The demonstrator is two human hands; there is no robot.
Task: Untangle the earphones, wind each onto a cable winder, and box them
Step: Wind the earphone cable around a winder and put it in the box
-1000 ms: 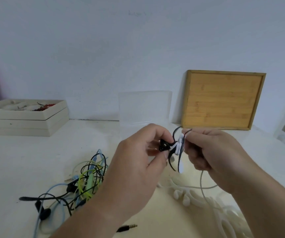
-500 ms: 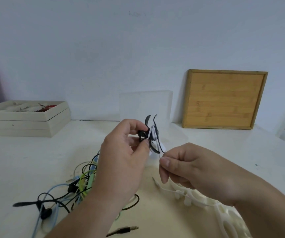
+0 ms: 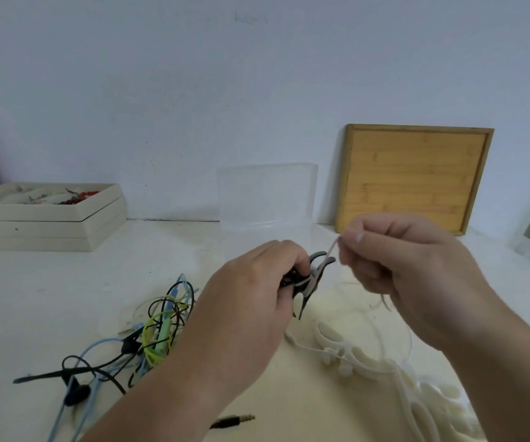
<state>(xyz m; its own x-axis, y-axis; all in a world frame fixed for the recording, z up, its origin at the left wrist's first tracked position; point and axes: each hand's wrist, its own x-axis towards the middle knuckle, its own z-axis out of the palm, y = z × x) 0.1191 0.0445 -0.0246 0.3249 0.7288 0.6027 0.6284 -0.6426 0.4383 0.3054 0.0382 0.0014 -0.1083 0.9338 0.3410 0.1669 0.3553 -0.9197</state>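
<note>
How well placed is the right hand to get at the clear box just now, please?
Likely yes, once freed: the box stands just beyond it with nothing between, but the right hand pinches a white cable running to the winder in the left hand.

- We see soft, even, cool light, and the wall [image 3: 257, 74] reads bluish-grey.
- Only faint shadows lie on the desk [image 3: 66, 298], with no glare.
- Motion smears the right hand [image 3: 417, 269] slightly.
- Wide-angle bending tilts lines near the frame's edges.

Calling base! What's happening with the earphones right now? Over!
Left grip holds black winder. Right grip pinches white cable, partly wound. Tangled pile beside left arm, not blocking.
</note>
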